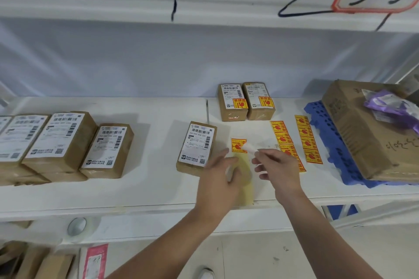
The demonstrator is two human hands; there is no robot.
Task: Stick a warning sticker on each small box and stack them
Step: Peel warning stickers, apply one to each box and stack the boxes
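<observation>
On the white shelf (113, 195), an unstickered small box (196, 148) is touched by the spread-fingered left hand (218, 176), while a yellow warning sticker (238, 145) is pinched at its edge by the right hand (275, 166) just beside it.

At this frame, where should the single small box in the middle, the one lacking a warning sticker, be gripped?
Across its two long sides, coming from above and the near end. The small box lies flat and narrow, with its sides clear of neighbours, and the left hand hovers by its near right corner.
</observation>
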